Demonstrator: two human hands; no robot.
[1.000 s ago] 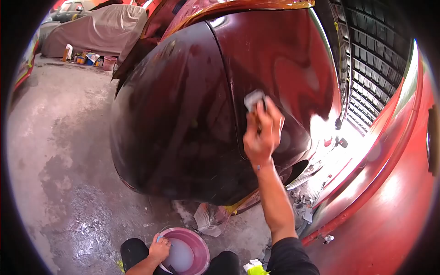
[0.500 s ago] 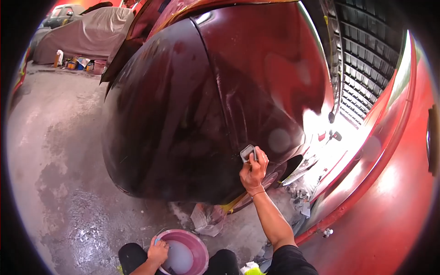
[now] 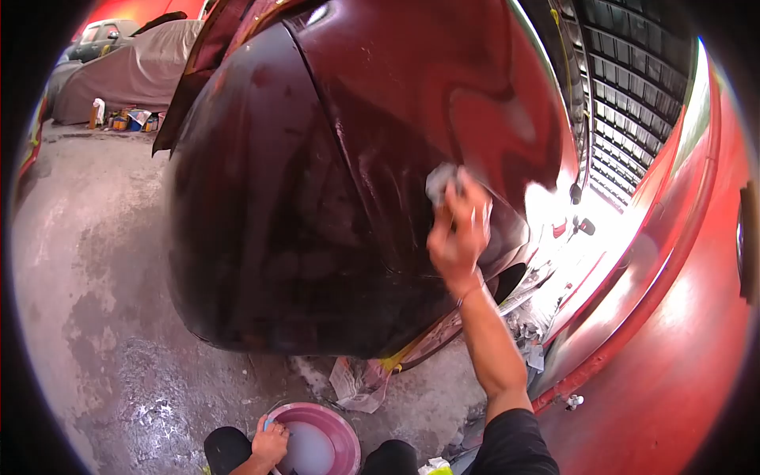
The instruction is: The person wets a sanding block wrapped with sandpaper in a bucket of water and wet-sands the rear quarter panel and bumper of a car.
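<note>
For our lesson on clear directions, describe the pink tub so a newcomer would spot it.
Start at the dark-red car panel filling the middle of the view. Below its lower edge, look between the person's knees, by the left hand. The pink tub there is round and holds cloudy liquid, unlike the crumpled paper beyond it.

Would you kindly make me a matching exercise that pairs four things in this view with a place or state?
Column one:
1. right hand
2. left hand
3. basin
4. covered vehicle

Column two:
A. in the background, upper left of the picture
B. pink, with cloudy liquid inside
C. holding a grey pad at the dark car body
D. at the basin's left rim

Pairs: 1-C; 2-D; 3-B; 4-A
</note>
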